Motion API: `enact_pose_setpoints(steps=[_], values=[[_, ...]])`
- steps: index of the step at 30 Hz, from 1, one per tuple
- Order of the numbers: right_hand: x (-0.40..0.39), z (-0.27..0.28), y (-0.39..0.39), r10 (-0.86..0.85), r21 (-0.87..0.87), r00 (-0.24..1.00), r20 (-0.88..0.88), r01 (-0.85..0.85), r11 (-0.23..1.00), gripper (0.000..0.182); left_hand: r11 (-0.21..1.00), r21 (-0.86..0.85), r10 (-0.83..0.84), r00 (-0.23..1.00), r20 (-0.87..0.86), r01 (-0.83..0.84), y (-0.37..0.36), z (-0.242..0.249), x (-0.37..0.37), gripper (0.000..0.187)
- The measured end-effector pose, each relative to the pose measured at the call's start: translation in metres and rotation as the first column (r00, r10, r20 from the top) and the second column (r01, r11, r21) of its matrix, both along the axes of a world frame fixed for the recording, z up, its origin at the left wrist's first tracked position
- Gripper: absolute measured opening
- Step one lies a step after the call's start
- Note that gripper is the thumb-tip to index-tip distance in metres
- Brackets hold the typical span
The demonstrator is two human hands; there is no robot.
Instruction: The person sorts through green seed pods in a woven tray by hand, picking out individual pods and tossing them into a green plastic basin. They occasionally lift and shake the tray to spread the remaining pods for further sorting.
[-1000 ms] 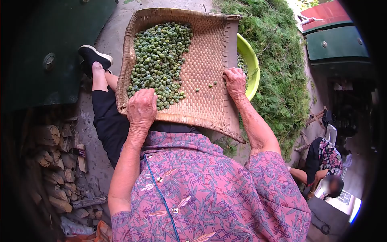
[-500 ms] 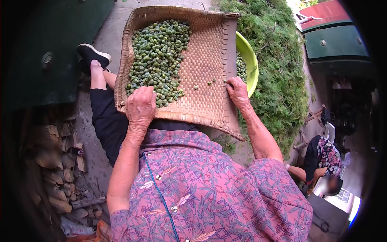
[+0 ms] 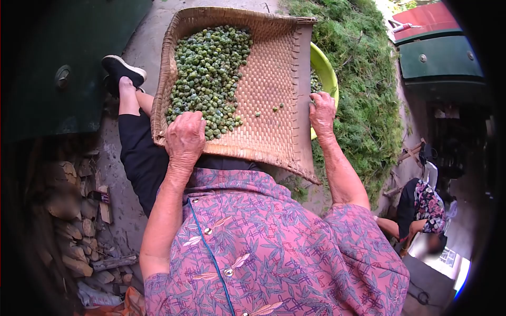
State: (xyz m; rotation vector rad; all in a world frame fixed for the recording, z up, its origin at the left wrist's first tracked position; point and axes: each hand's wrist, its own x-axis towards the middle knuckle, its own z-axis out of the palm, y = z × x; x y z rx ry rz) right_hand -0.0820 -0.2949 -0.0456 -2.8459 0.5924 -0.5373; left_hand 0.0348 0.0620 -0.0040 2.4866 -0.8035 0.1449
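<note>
A woven winnowing basket (image 3: 271,63) rests across my lap. A heap of small, round green fruits (image 3: 208,68) fills its left side; a few loose ones lie toward the right. My left hand (image 3: 185,136) rests at the heap's near edge with its fingers curled closed; what is in the fingertips is too small to make out. My right hand (image 3: 322,111) is just past the basket's right edge, over the rim of a yellow-green basin (image 3: 328,73). Its fingers are bent together, and their contents are hidden. More green fruits show inside the basin, partly covered by the basket.
Cut green foliage (image 3: 366,105) covers the ground to the right. Split firewood (image 3: 79,247) is stacked at lower left, beside a dark green panel (image 3: 47,68). Another person (image 3: 424,210) sits at the right, bent forward.
My right hand has moved right, from the basket's right edge to over the basin. The loose fruit beside its fingers is gone from the basket's edge. My left hand stays nearly still.
</note>
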Motion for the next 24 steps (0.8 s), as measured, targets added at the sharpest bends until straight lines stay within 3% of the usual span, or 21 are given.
enact_pose_setpoints(steps=[3,5,7,8,9,11,12,19,22,24], values=[[0.007,0.002,0.015,0.062,-0.040,0.998,-0.024,-0.063,0.997,0.022,1.000,-0.023,-0.002,1.000,0.017,0.002,0.000,-0.002,0.000,0.012],[0.016,-0.003,0.030,0.204,0.275,0.977,-0.065,-0.179,0.945,0.020,1.000,0.015,0.000,1.000,-0.011,0.001,0.001,0.001,0.001,0.014],[0.024,-0.011,0.045,0.269,0.330,0.960,-0.071,-0.232,0.915,0.019,0.999,0.054,0.004,0.999,-0.037,-0.002,0.002,0.003,0.000,0.017],[0.027,-0.002,0.057,0.292,0.214,0.949,-0.117,-0.263,0.941,0.017,0.998,0.058,0.007,0.999,-0.043,-0.004,0.001,0.004,0.000,0.017],[0.028,0.000,0.063,0.295,0.215,0.948,-0.117,-0.266,0.940,0.017,0.998,0.062,0.008,0.999,-0.049,-0.005,0.002,0.004,0.000,0.016],[0.029,0.001,0.071,0.311,0.361,0.924,-0.223,-0.218,0.907,0.020,1.000,0.023,0.009,1.000,-0.017,-0.008,0.001,0.001,0.000,0.013],[0.028,-0.004,0.072,0.352,0.336,0.919,-0.178,-0.279,0.900,0.021,1.000,-0.016,0.007,1.000,0.014,-0.007,0.000,0.000,0.000,0.013],[0.013,-0.004,0.064,0.322,0.379,0.946,-0.026,-0.289,0.879,0.022,0.997,0.071,0.013,0.998,-0.061,-0.009,0.001,0.002,0.000,0.016],[0.002,-0.005,0.045,0.208,0.292,0.976,0.058,-0.216,0.932,0.029,0.998,0.067,0.014,0.998,-0.058,-0.010,0.001,0.002,0.000,0.016],[-0.012,-0.009,0.021,0.122,0.182,0.993,-0.004,-0.119,0.976,0.029,0.999,0.045,0.018,0.999,-0.050,-0.015,0.002,0.001,0.000,0.016]])
